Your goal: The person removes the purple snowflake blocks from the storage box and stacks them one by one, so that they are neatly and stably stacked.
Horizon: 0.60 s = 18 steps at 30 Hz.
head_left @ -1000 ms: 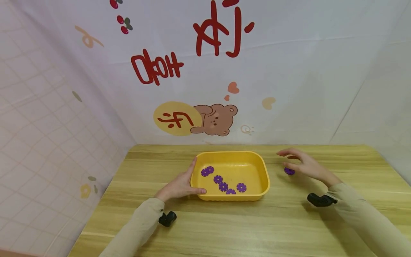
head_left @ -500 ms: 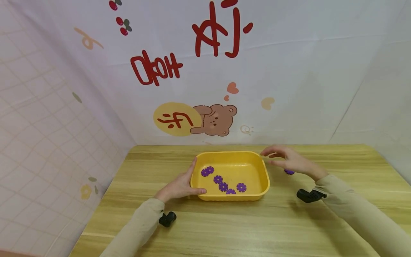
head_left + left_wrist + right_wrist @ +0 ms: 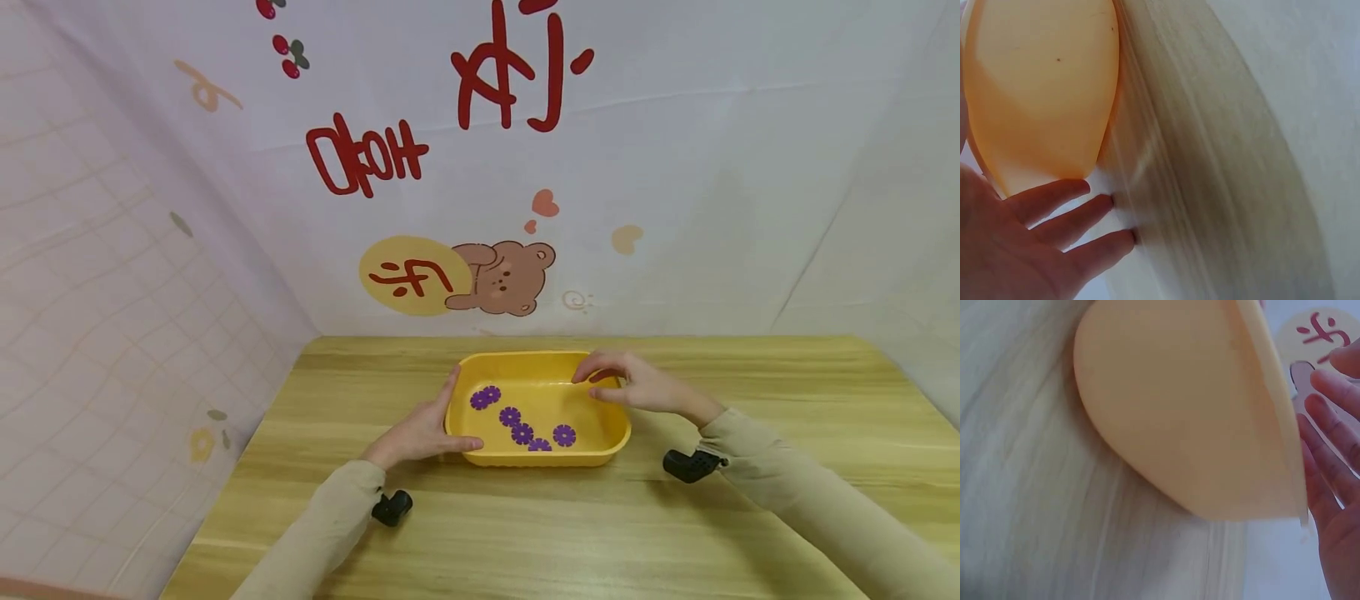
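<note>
A yellow plastic basin (image 3: 540, 459) stands on the wooden table, with several purple notched discs (image 3: 565, 435) lying on its floor. My left hand (image 3: 420, 429) grips the basin's left end, the thumb over the front rim and the fingers along the outside. In the left wrist view, the fingers (image 3: 1079, 219) of that hand lie against the basin's lower wall, spread apart. My right hand (image 3: 637, 383) hovers over the basin's right rim, fingers loosely bent, with nothing seen in them. The right wrist view has its fingers (image 3: 1329, 431) just past the rim.
The wooden table (image 3: 555, 533) reaches back to a white printed cloth (image 3: 720, 208) that hangs behind it. Another cloth (image 3: 97, 333) with a grid pattern closes off the left side. Black devices (image 3: 690, 465) are strapped at both wrists.
My right hand has moved left, from above a lone purple disc on the table to over the basin. The disc is now out of sight behind that arm. The left hand stays put.
</note>
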Available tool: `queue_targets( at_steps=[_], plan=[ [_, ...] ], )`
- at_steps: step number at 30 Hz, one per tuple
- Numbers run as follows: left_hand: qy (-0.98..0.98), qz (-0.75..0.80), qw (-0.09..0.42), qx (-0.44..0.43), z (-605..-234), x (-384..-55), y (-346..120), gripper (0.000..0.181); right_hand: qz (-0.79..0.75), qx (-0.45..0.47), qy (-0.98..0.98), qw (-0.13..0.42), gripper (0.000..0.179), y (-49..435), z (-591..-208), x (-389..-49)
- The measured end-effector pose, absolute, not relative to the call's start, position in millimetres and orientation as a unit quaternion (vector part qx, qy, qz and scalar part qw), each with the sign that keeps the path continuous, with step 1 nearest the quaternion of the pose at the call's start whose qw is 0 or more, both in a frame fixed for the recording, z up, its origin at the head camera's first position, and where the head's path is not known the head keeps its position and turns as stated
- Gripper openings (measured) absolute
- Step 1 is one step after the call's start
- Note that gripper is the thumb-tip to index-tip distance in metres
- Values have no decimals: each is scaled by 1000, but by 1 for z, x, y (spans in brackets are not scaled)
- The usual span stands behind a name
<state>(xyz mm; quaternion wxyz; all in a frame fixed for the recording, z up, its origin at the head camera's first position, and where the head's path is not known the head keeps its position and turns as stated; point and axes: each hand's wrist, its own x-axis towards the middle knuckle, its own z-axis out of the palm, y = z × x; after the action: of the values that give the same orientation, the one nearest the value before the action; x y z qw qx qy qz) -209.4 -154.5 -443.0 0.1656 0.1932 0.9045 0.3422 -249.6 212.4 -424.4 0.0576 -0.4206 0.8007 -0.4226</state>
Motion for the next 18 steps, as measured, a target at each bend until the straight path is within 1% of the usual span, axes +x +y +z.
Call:
queue_targets(
  at_steps=[4, 11, 18],
  plan=[
    [907, 335, 163, 197, -441, -211, -153, 122, -429, -431, 790, 72, 26, 201, -425, -250],
    [908, 333, 163, 195, -439, -212, -153, 123, -459, -436, 764, 123, 19, 182, -428, -251],
    [910, 325, 166, 199, -439, -211, -153, 124, -464, -452, 750, 137, 19, 164, -435, -248]
  ],
)
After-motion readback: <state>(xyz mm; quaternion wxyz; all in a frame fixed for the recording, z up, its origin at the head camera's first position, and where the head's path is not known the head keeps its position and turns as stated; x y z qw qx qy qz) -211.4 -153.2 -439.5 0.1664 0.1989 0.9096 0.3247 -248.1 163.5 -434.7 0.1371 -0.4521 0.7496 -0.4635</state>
